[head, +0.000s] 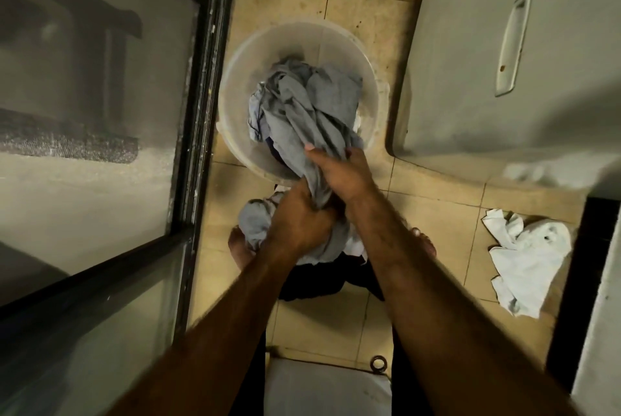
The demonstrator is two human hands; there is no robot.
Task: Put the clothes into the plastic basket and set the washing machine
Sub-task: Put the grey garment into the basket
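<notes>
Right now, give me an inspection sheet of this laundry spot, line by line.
Surface: stained tile floor.
Job's things: grey garment draped into the plastic basket; washing machine to the right.
Clutter: white cloth on the floor; dark clothes at the feet.
Grippers: left hand and right hand both grip the grey garment.
Cables: nothing seen.
Surroundings: glass door on the left.

Single head-worn wide-angle view, looking almost straight down from standing height, with strong edge distortion. Frame centre sits on the tiled floor (433, 214); plastic basket (295, 42) at 12 o'clock, glass door (94, 133) at 9, washing machine (504, 62) at 2. Both forearms enter from 6, near the lens.
</notes>
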